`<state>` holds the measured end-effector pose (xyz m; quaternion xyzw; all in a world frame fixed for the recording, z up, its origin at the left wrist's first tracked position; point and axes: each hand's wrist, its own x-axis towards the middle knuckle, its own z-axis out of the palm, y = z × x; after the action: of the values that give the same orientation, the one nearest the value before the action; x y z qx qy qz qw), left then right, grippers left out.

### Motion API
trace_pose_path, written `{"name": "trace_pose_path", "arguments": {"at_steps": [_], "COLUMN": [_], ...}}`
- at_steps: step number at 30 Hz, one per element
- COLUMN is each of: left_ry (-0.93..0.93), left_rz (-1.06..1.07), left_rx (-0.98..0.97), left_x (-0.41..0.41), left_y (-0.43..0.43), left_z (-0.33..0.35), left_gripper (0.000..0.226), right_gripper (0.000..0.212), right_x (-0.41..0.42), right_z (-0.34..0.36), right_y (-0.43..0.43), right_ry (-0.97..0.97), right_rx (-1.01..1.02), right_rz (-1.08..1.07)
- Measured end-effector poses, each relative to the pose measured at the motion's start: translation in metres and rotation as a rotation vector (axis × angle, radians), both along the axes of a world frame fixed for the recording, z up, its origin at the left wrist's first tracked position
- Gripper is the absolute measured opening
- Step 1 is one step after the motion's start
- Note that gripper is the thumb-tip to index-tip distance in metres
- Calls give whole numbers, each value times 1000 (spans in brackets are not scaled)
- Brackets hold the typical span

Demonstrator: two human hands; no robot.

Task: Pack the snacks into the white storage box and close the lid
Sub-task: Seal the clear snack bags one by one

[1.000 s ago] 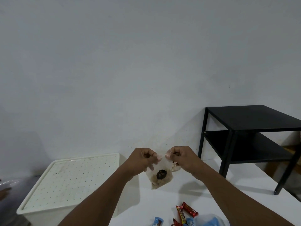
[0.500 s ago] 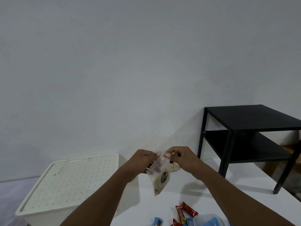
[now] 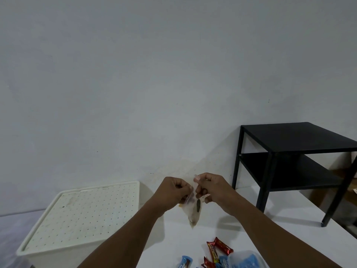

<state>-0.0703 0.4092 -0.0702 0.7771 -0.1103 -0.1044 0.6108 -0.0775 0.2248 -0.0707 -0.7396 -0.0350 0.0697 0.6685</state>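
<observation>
Now both hands' fingers pinch clear snack pouch (image 3: 193, 206) top; long axis vertical, tip down.

Blue snack wrappers (image 3: 224, 263) cut off by bottom edge.

A plain room, likely in a home: a bare, slightly stained whitish wall (image 3: 135, 84), a white counter (image 3: 241, 229) against it carrying a small black two-tier side table (image 3: 293, 151), a lidded white storage box (image 3: 77, 215) and wrapped snacks (image 3: 218, 250)
</observation>
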Motion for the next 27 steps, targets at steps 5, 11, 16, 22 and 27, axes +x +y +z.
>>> {"name": "trace_pose_path", "arguments": {"at_steps": [5, 11, 16, 22, 27], "left_ry": [-19, 18, 22, 65, 49], "left_rz": [39, 21, 25, -77, -85], "left_rx": [29, -8, -25, 130, 290], "left_x": [1, -1, 4, 3, 11], "left_y": [-5, -5, 1, 13, 11], "left_z": [-6, -6, -8, -18, -54], "left_gripper": [15, 18, 16, 28, 37], "right_gripper": [17, 22, 17, 15, 20], "right_x": [1, 4, 11, 16, 19], "right_z": [-6, -10, -12, -15, -30], "right_y": [-2, -3, -6, -10, -8], "right_ry": [5, 21, 55, 149, 236], "right_rx": [58, 80, 150, 309, 321], "right_rz": [-2, -12, -127, -212, -208]}}
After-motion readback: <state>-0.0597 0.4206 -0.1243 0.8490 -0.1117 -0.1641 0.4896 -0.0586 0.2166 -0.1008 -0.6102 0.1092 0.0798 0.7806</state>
